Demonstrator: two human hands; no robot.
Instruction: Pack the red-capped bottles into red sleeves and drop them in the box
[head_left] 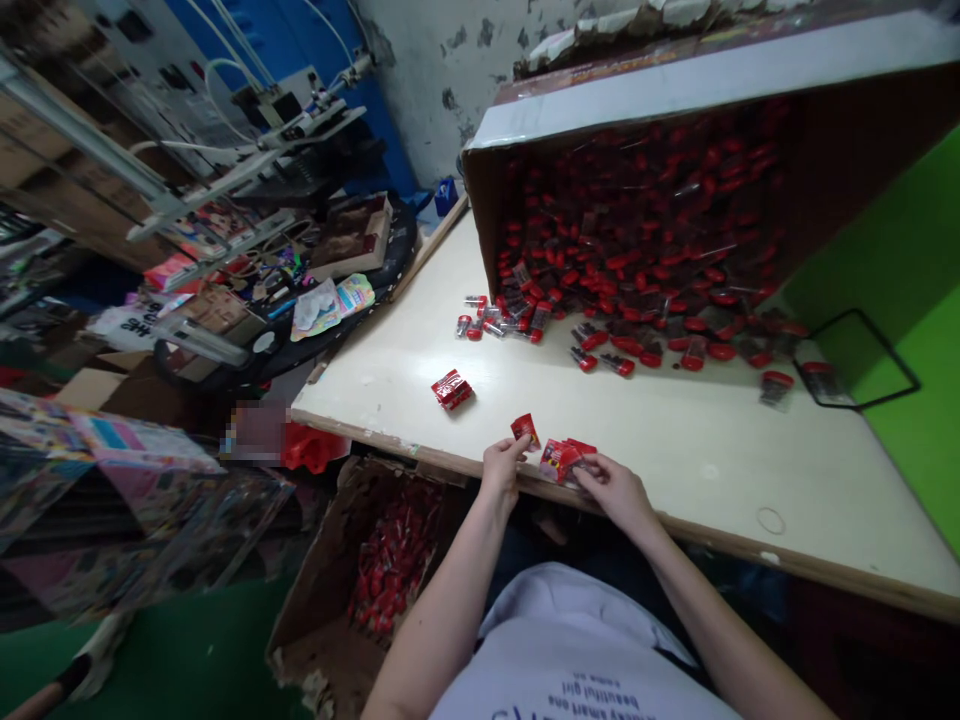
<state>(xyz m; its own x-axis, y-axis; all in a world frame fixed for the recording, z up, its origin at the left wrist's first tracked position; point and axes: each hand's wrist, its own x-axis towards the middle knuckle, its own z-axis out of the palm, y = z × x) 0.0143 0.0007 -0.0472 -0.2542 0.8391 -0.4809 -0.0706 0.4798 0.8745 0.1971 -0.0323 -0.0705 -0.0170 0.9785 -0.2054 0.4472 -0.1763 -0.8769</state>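
Plainly, left hand (503, 464) pinches 1 red card (526, 429), right hand (616, 490) several cards (561, 459); shirt (547, 640): "beautiful girl".

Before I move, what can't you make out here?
- Print on the red cards: head view, too small.
- How the right hand grips them: head view, its own fingers cover it.
- Bottom of the large carton: head view, red-capped containers and shadow.
- Rest of another person's arm, lower left: head view, picture edge.

The left fingers (520, 444) pinch a red card (526, 430) above the pale table (405, 375)
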